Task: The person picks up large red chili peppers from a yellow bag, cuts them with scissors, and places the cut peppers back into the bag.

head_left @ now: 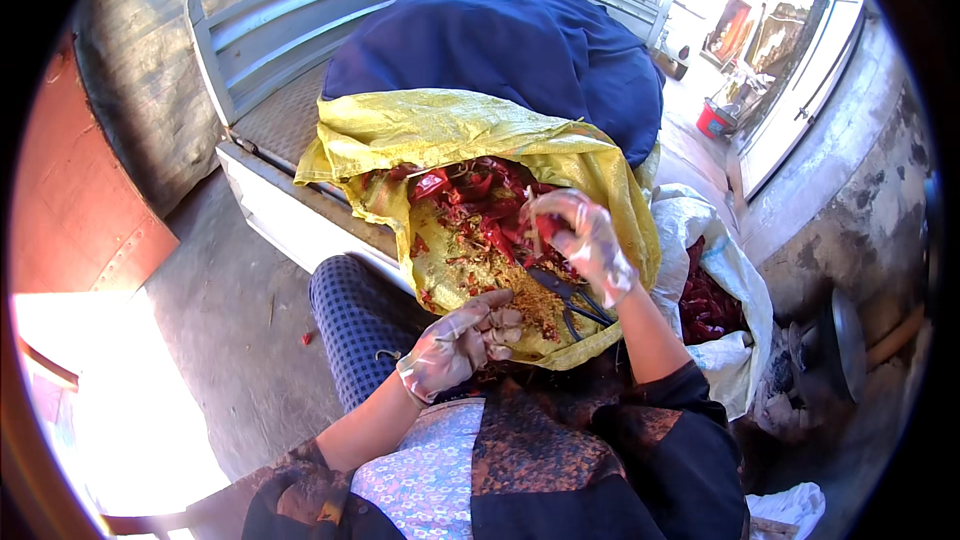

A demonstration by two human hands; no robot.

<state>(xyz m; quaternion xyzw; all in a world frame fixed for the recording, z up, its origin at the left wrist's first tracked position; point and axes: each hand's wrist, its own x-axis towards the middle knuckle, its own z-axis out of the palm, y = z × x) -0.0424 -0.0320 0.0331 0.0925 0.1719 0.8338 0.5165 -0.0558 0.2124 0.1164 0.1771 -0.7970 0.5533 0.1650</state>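
A yellow woven sack (pixel 450 120) lies with its mouth facing me, dried red chilli peppers (pixel 480 187) inside. Over the peppers curls my right hand (pixel 585 240), in a thin translucent glove. Red pepper and a pale stem show by its fingertips, but blur hides whether they are gripped. My left hand (pixel 461 341), gloved likewise, hovers at the sack's near lip with its fingers half bent and nothing visible in them. Between the hands, yellow seeds and red scraps (pixel 525 296) cover the sack's lower fold. Black-handled scissors (pixel 562 292) rest on them, below my right hand.
Dark blue cloth (pixel 495 37) covers a large mound behind the sack, on a metal cargo bed (pixel 277 105) with raised side rails. To the right, a white woven sack (pixel 739 285) holds more red chillies. Farther back are a red bucket (pixel 715 120) and a white door (pixel 802 97).
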